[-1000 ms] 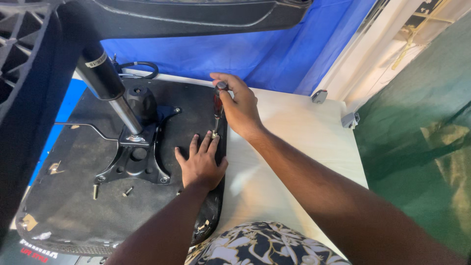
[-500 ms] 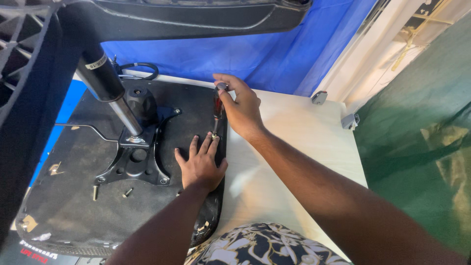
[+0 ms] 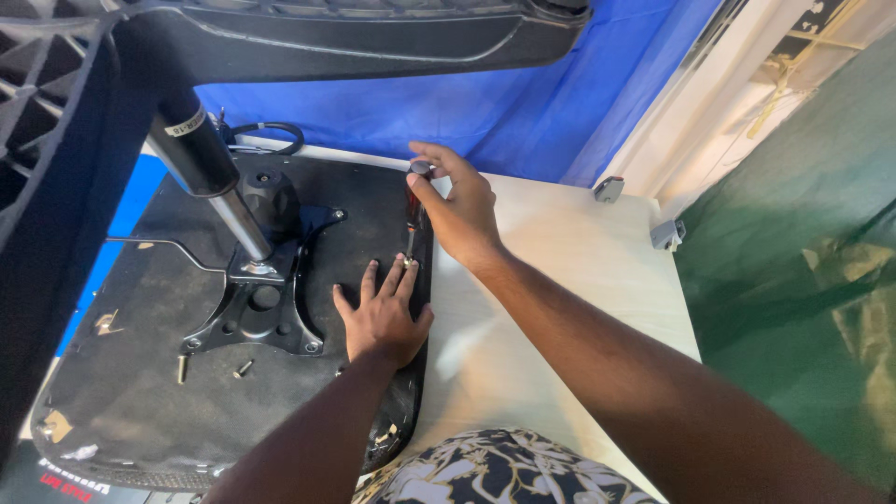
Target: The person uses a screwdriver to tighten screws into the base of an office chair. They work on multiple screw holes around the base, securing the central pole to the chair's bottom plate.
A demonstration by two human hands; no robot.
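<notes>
An upturned black chair seat (image 3: 168, 373) lies on a white table (image 3: 560, 308). Bolted to its underside is a black metal mechanism plate (image 3: 257, 313) with a gas-lift cylinder (image 3: 210, 177) rising from it. My left hand (image 3: 383, 317) presses flat on the seat's right part, fingers spread. My right hand (image 3: 457, 210) grips the top of a screwdriver (image 3: 413, 219) with a red and black handle. The tool stands upright, its tip on a screw at the seat's right edge, just beyond my left fingertips. Two loose bolts (image 3: 213, 369) lie on the seat in front of the plate.
A black chair base or armrest (image 3: 373, 37) hangs overhead across the top. A mesh chair back (image 3: 37, 140) fills the left side. A blue sheet (image 3: 420, 103) drapes behind the table, and a black cable (image 3: 266, 135) lies at the far edge. Green fabric (image 3: 803, 280) is at right.
My right hand has shifted slightly on the screwdriver handle, as if turning it. My left hand stays pressed flat on the seat.
</notes>
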